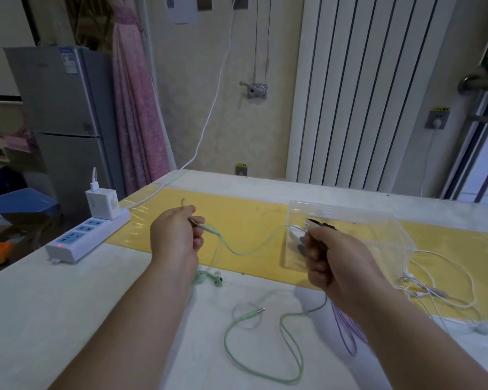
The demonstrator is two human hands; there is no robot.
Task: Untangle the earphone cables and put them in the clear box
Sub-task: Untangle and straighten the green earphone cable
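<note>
The left hand (175, 237) is curled. Its thumb and fingers pinch the green cable (251, 250) near where it splits. The right hand (335, 257) is a fist around the same cable and a purple cable (347, 336). The green cable hangs in a low curve between the two hands, above the mat (237, 209). The green buds (209, 277) lie on the table (96, 319), at 6 o'clock from the left hand. More green cable comes out under the right hand and loops on the table to the plug (258, 310), at 8 o'clock from that hand. The purple cable hangs at 6 o'clock from it. The box (378, 218) stands on the mat just behind the right hand, at 12 o'clock. I cannot tell if anything is in it. A white cable (434, 291) lies in a heap at 3 o'clock from the right hand. A power strip (88, 237) lies at 9 o'clock from the left hand.
</note>
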